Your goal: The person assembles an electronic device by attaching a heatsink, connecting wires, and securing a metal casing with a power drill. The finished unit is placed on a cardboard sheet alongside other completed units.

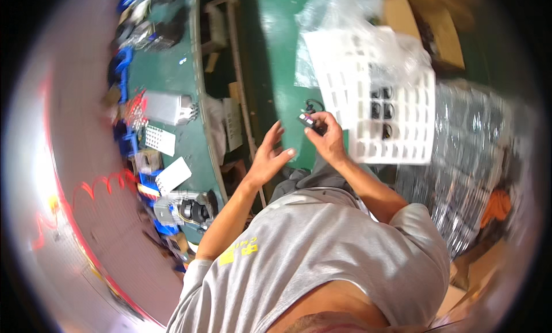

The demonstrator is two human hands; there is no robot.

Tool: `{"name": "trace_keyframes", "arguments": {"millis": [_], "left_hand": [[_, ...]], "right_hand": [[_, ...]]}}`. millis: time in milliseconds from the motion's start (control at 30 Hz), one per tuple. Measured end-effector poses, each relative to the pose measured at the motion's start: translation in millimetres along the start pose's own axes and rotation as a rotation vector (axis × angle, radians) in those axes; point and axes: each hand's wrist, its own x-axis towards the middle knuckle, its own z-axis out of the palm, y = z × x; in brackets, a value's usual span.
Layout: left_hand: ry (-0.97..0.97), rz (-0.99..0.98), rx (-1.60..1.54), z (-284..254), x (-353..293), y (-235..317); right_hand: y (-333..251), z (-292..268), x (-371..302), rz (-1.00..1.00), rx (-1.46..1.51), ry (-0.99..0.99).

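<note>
My right hand (pixel 326 138) is closed around a small black part with a thin black wire (pixel 309 118), held over the green table (pixel 284 74). My left hand (pixel 269 156) hovers beside it with fingers spread and nothing in it. Just right of the hands lies a white tray with many square cells (pixel 368 97); a few of its cells hold similar black wired parts (pixel 382 108). My grey shirt fills the lower part of the view.
Clear plastic wrap (pixel 339 11) lies over the tray's far side. A cardboard box (pixel 443 28) stands behind it. Silvery stacked packs (pixel 471 154) fill the right. A second green bench (pixel 167 74) at left carries blue bins, white plates and a motor-like device (pixel 192 209).
</note>
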Motion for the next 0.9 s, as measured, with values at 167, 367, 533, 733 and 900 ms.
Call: {"name": "trace_keyframes", "arguments": {"millis": [167,367,533,733,900], "left_hand": [[0.37,0.344,-0.286,-57.1,-65.7,14.4],[0.594,0.501,-0.488,-134.1,-188.6,-40.4],[0.694,0.538,-0.342,-151.9,-268.7,-55.2],[0.813,0.461,-0.209,-174.1,-328.1,-84.5],[0.788,0.491,0.138,-199.4,-338.4,-113.1]], "right_hand": [[-93.5,118.5,-44.3,-0.122,0.289,-0.452],[-120.0,210.6,-80.0,-0.044,0.16,-0.55],[-147.8,292.6,-123.6,-0.207,-0.156,-0.918],[-138.8,346.5,-138.9,0.043,0.204,-0.934],[-145.8,381.0,-139.6,-0.051,0.045,-1.121]]}}
